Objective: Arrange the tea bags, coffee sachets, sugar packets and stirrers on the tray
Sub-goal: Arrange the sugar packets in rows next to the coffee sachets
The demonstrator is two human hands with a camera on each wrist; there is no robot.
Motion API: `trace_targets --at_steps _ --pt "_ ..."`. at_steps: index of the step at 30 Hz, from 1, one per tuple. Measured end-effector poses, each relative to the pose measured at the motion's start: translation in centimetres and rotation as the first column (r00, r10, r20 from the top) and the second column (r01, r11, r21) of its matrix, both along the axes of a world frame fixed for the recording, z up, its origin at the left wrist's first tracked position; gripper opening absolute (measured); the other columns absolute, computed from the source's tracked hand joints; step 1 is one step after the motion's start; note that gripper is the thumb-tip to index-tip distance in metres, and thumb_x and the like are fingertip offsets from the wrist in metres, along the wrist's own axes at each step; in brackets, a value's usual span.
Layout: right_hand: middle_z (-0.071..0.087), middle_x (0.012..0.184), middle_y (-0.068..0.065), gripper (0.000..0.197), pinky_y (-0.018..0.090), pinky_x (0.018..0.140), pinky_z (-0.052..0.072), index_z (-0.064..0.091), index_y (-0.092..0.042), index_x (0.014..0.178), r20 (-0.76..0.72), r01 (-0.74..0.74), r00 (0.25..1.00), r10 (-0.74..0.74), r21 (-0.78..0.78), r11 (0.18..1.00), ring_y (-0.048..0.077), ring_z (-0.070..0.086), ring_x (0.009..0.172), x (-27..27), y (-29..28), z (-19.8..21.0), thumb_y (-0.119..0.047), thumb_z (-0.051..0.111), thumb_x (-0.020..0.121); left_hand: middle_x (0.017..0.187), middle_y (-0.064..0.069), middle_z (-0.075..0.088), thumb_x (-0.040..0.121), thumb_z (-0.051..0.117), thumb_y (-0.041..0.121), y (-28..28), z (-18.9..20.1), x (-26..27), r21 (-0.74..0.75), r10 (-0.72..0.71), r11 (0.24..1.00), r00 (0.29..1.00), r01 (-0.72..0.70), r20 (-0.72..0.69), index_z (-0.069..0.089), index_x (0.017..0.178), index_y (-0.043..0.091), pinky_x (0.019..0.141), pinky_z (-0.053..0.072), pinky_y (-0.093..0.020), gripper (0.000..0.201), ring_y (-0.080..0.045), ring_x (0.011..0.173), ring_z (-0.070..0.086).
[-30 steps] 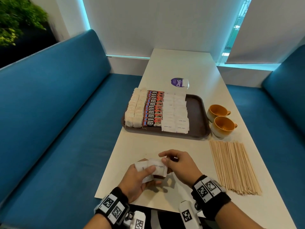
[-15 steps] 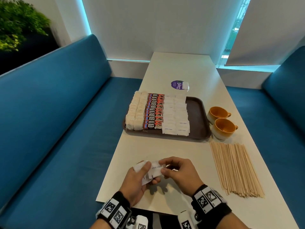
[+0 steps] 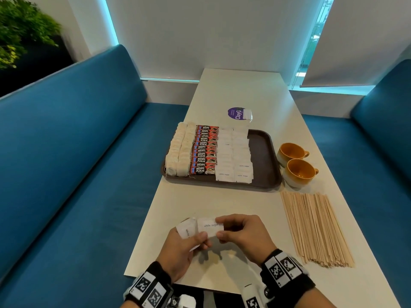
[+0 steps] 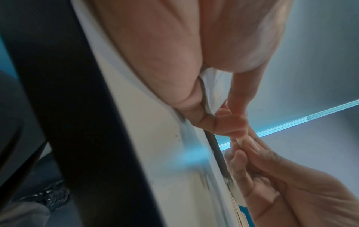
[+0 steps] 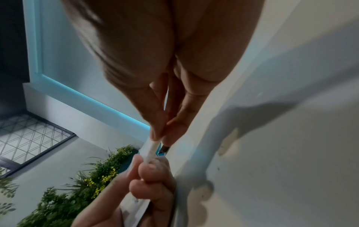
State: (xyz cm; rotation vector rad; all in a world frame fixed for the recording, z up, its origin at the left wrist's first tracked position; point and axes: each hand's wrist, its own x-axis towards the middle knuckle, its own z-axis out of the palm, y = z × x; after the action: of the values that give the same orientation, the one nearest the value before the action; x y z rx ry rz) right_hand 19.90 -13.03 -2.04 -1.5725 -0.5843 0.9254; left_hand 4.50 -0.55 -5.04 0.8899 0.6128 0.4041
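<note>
Near the table's front edge my left hand [image 3: 189, 243] holds a small stack of white sugar packets [image 3: 186, 228]. My right hand [image 3: 231, 230] pinches the top sugar packet [image 3: 208, 225] at its right end. In the right wrist view that packet [image 5: 152, 149] shows edge-on between both thumbs. The dark brown tray [image 3: 261, 152] lies further back with rows of tea bags [image 3: 178, 152], red coffee sachets [image 3: 203, 150] and sugar packets [image 3: 233, 152]. Its right strip is bare. Wooden stirrers [image 3: 315, 227] lie in a pile on the table at the right.
Two orange cups [image 3: 297, 165] stand right of the tray. A purple round sticker with a white packet [image 3: 239, 113] lies behind the tray. Blue benches [image 3: 77, 174] flank the white table [image 3: 222, 203] on both sides. A plant [image 3: 20, 30] is at the far left.
The hands have lifted slightly and the right hand has drawn the top packet to the right, off the stack in the left hand. The head view has tilted a little.
</note>
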Motion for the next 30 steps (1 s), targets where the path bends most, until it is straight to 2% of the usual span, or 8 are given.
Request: trace_targets --at_steps 6,10,15,17,19,21,25,30 --pt "0.065 0.073 0.012 0.029 0.028 0.070 0.060 0.081 -0.007 0.096 0.053 0.017 0.998 -0.019 0.036 0.999 0.022 0.067 0.067 1.8 0.7 0.8 0.013 0.081 0.074 0.082 -0.026 0.060 0.072 0.085 0.012 0.2 -0.1 0.2 -0.060 0.010 0.998 1.000 -0.009 0.023 0.058 0.110 -0.006 0.060 0.054 -0.034 0.050 -0.032 0.072 0.063" --pt "0.073 0.083 0.008 0.026 0.015 0.067 0.057 0.079 -0.008 0.100 0.216 0.161 0.964 -0.155 -0.010 0.987 0.004 0.069 0.064 5.9 1.9 2.8 0.007 0.081 0.078 0.101 -0.032 0.061 0.066 0.074 0.007 0.8 -0.2 0.1 -0.155 -0.033 0.987 0.994 0.048 0.101 0.057 0.122 -0.007 0.073 0.062 -0.044 0.060 -0.049 0.092 0.067" --pt "0.076 0.097 0.002 0.020 0.027 0.080 0.062 0.080 -0.020 0.099 0.264 0.300 0.926 -0.272 -0.071 0.951 0.018 0.075 0.088 13.1 3.7 2.5 -0.008 0.082 0.084 0.122 -0.043 0.058 0.066 0.044 -0.004 1.3 -0.3 -0.1 -0.258 -0.044 0.962 0.987 0.083 0.154 0.054 0.132 -0.009 0.093 0.056 -0.060 0.067 -0.061 0.114 0.059" --pt "0.075 0.098 -0.002 0.017 0.035 0.089 0.060 0.080 -0.025 0.097 0.344 0.305 0.907 -0.244 -0.133 0.943 0.019 0.072 0.094 15.1 4.5 1.8 -0.013 0.082 0.085 0.125 -0.041 0.059 0.068 0.044 -0.005 1.3 -0.4 0.0 -0.248 -0.056 0.965 0.989 0.088 0.136 0.052 0.135 -0.007 0.094 0.055 -0.059 0.067 -0.059 0.116 0.059" --pt "0.074 0.097 -0.005 0.015 0.034 0.092 0.057 0.079 -0.029 0.095 0.406 0.267 0.900 -0.157 -0.229 0.936 0.014 0.069 0.096 16.0 5.2 1.3 -0.017 0.080 0.087 0.128 -0.038 0.060 0.073 0.047 -0.005 1.2 -0.6 0.0 -0.231 -0.067 0.968 0.990 0.095 0.125 0.049 0.139 -0.004 0.097 0.054 -0.059 0.066 -0.056 0.119 0.059" --pt "0.072 0.096 -0.005 0.014 0.028 0.089 0.055 0.078 -0.029 0.092 0.443 0.225 0.894 -0.064 -0.320 0.920 0.011 0.067 0.094 16.4 5.8 0.7 -0.016 0.079 0.088 0.131 -0.036 0.059 0.078 0.052 -0.005 1.2 -0.7 -0.1 -0.222 -0.074 0.970 0.990 0.100 0.124 0.048 0.140 -0.002 0.099 0.052 -0.058 0.062 -0.054 0.122 0.058" --pt "0.070 0.091 -0.003 0.011 0.015 0.065 0.045 0.079 -0.027 0.091 0.501 0.211 0.865 0.027 -0.413 0.886 0.009 0.063 0.084 16.5 6.5 0.4 -0.016 0.077 0.090 0.133 -0.035 0.059 0.083 0.060 -0.003 1.2 -0.9 -0.2 -0.209 -0.084 0.972 0.989 0.109 0.124 0.046 0.141 -0.001 0.100 0.052 -0.057 0.060 -0.053 0.124 0.058" --pt "0.067 0.080 0.002 0.012 0.021 0.068 0.048 0.076 -0.027 0.087 0.532 0.213 0.846 0.048 -0.419 0.883 0.015 0.062 0.076 16.5 6.5 0.4 -0.015 0.078 0.088 0.134 -0.034 0.059 0.084 0.064 0.001 1.1 -0.7 -0.2 -0.186 -0.081 0.978 0.992 0.098 0.100 0.046 0.141 -0.001 0.100 0.053 -0.055 0.060 -0.052 0.124 0.058"
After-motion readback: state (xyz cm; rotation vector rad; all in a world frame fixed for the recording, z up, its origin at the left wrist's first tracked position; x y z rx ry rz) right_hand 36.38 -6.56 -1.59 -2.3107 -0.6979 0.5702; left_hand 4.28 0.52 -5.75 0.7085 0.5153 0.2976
